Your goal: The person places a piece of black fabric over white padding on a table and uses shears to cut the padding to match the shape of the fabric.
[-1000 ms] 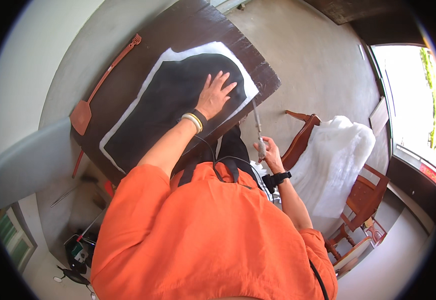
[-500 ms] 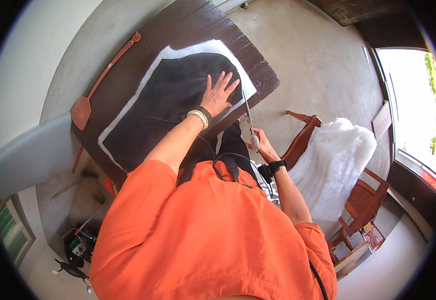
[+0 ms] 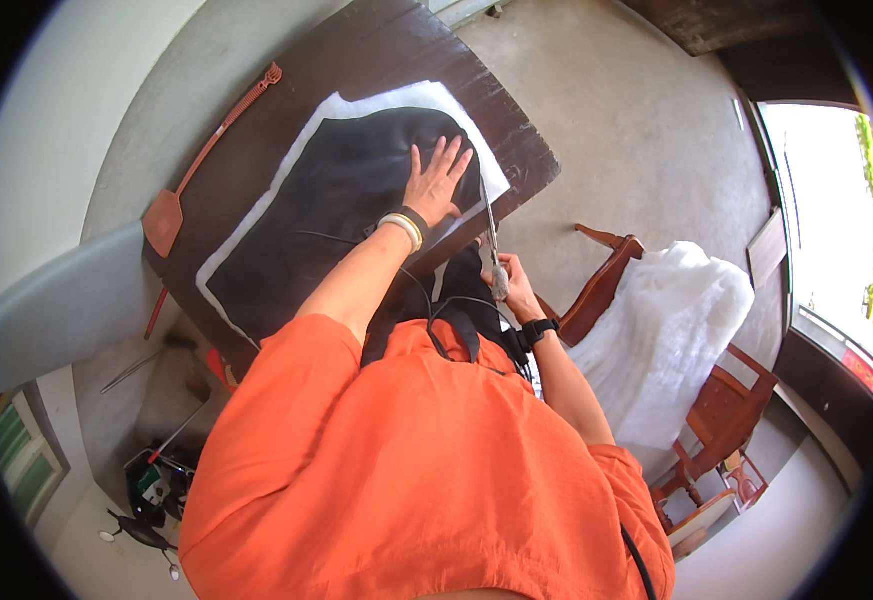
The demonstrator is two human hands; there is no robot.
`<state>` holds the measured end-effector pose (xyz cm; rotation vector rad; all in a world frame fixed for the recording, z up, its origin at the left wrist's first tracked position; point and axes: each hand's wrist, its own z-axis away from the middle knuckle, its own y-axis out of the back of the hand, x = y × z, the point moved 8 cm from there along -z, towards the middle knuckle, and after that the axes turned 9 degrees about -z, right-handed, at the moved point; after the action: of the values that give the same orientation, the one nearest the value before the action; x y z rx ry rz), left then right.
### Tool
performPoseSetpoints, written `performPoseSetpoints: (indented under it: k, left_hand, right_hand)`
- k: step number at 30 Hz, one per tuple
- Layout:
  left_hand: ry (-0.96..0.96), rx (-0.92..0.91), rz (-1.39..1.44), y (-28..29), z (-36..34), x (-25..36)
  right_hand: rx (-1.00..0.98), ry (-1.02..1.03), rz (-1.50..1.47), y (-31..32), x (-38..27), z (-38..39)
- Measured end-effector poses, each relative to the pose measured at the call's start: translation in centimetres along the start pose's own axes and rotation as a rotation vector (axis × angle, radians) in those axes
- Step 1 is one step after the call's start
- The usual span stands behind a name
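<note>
A black piece of cloth (image 3: 337,210) lies on a sheet of white padding (image 3: 377,102) spread over a dark brown wooden table (image 3: 357,50). My left hand (image 3: 435,186) lies flat on the black cloth near its right edge, fingers spread, a wristband on the wrist. Long metal scissors (image 3: 490,232) are gripped by my right hand (image 3: 513,288) at the table's near right edge, with the blades pointing up along the edge of the padding beside my left hand.
An orange fly swatter (image 3: 169,218) lies along the table's left side. A wooden chair (image 3: 607,285) draped with white padding (image 3: 677,340) stands to the right on the concrete floor. Another wooden chair (image 3: 722,440) is behind it. Tools lie on the floor at lower left.
My right hand has brought the scissors up from beside the table so the blades now reach along the padding's edge. My left hand stays flat on the cloth.
</note>
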<state>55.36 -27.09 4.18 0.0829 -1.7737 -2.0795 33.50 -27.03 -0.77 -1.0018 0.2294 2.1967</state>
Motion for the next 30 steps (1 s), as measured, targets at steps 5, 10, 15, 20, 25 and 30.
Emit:
performPoseSetpoints:
  k: [5,10,15,20,25,30]
  left_hand:
    - [0.027,-0.033,-0.012,0.0,-0.3,0.1]
    - [0.044,-0.034,-0.030,0.4,-0.4,0.3]
    - [0.047,-0.031,-0.035,0.3,-0.3,-0.2]
    - [0.057,-0.027,-0.030,0.8,0.0,-0.2]
    - [0.062,-0.052,-0.052,0.6,-0.3,-0.3]
    - [0.065,0.002,0.045,0.6,-0.4,-0.7]
  right_hand:
    - [0.024,0.008,-0.108,-1.4,-1.7,-0.7]
    - [0.071,0.108,-0.058,-1.3,-1.9,-2.7]
    - [0.022,0.012,-0.091,-1.5,-3.2,-2.1]
    - [-0.003,0.014,0.021,-0.7,-4.1,-2.8]
    - [0.016,0.036,0.079,-0.3,-6.6,-5.2]
    - [-0.021,0.016,0.148,0.7,-6.8,-5.9]
